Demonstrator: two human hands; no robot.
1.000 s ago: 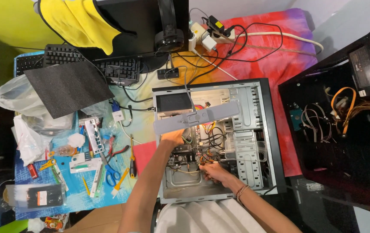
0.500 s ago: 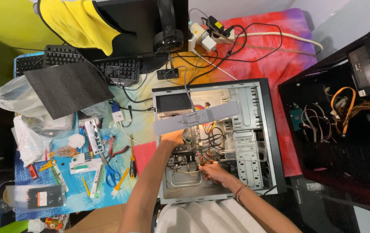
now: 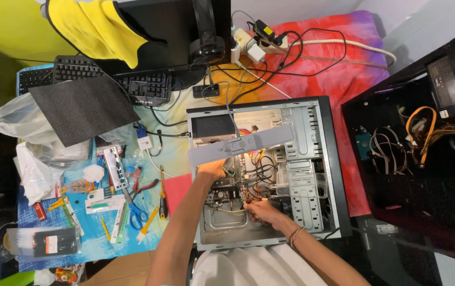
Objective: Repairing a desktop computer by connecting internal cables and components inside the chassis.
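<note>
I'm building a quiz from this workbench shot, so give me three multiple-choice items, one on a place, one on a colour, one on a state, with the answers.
1. Where is the right hand?
A. Inside the open computer case, at a bundle of wires
B. On the keyboard
C. On the scissors

2. What colour is the cloth draped over the monitor?
A. Red
B. Yellow
C. White

3. What state is the computer case in?
A. Shut, standing upright
B. Lying flat with its side open
C. Wrapped in plastic

Answers:
1. A: the right hand sits low in the case, fingers among yellow and orange wires.
2. B: the yellow cloth hangs over the monitor's top corner.
3. B: its inner boards and cables show from above, while the left hand reaches in by the grey bar.
</note>
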